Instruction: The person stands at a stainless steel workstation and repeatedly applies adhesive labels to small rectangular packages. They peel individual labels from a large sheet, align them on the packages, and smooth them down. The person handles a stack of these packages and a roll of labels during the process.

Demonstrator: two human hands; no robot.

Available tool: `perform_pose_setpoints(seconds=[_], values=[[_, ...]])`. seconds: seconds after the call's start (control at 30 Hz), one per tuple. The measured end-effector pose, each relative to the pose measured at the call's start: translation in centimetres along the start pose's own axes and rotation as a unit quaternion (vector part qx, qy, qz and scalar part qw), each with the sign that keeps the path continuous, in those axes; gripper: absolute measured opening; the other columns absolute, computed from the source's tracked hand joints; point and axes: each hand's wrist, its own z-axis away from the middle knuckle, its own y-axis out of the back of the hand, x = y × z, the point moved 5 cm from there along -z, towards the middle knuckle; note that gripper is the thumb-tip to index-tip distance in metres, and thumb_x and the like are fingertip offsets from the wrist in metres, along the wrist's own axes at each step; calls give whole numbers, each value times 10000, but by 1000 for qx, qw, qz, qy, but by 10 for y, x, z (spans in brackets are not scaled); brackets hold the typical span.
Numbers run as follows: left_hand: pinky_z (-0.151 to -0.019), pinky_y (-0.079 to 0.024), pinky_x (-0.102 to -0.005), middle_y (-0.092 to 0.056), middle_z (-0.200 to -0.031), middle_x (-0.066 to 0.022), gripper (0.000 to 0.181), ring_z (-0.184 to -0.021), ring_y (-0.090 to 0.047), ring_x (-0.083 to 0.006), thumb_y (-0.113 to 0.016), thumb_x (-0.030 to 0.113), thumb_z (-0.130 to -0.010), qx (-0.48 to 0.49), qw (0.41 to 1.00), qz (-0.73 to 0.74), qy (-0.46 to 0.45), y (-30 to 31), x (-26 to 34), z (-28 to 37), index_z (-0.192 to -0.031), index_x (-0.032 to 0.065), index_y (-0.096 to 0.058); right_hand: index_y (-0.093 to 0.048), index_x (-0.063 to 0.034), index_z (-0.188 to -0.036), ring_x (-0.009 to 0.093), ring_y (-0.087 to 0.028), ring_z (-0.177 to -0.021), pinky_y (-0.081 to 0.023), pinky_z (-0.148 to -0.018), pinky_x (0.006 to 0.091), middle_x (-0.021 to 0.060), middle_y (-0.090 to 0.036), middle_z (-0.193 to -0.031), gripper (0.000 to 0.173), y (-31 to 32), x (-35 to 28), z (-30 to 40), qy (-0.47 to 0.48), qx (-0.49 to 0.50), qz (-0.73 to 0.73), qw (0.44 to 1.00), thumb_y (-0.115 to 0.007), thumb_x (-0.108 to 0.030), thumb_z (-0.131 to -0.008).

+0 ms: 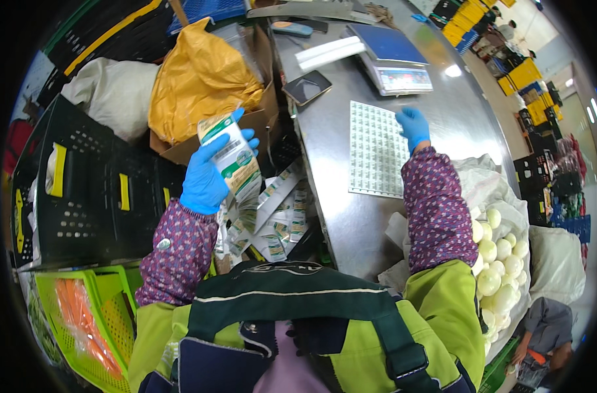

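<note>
My left hand, in a blue glove, holds a folded strip of printed labels in green, white and cream. The strip's lower end hangs towards a pile of similar labels beside the metal table. In another blue glove, my right hand is at the right edge of a sheet of small stickers lying on the steel table. Its fingers are curled; whether a sticker is between them cannot be told.
A digital scale, a smartphone and white bars lie farther up the table. Peeled onions fill a sack at the right. Black crates and a yellow bag in a cardboard box stand left. Another person is at lower right.
</note>
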Motion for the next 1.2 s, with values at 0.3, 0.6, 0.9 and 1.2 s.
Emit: perform_pose_setpoints(seconds=[0.3,0.6,0.9,1.2], values=[[-911,-415,-413,-561,-996,-124,536,-958,-546,-244,-508,149,-800,8,994,-2,107,8,-46,-1,-1275,-24,-330,-474,-15,-1095,307,-519,-1027,-452,-850,377,179,-520,-1087,806,18,58,71,-178,29,432,884,-787,-463,-503],[-857,-449,-359,-564,-994,-147,456,-914,-564,-244,-490,138,-797,19,986,16,164,18,-76,-4,-1210,-37,-405,-485,18,-1077,295,-591,-879,-502,-742,359,219,-563,-1018,662,21,138,35,-203,40,189,960,-796,-206,-537],[-777,-487,-383,-593,-905,-139,402,-824,-590,-242,-558,158,-798,32,979,26,201,24,-98,-20,-1142,-29,-469,-422,45,-1163,252,-595,-917,-510,-767,361,195,-556,-1053,398,29,12,106,-192,-210,-483,828,-491,-15,-776],[-751,-514,-388,-596,-986,-141,342,-884,-599,-241,-601,275,-815,20,965,40,259,9,-124,-46,-1008,-1,-540,-360,30,-1233,201,-523,-1046,-420,-909,319,141,-501,-1174,512,8,-44,217,-68,-284,-493,819,-571,-18,-769]])
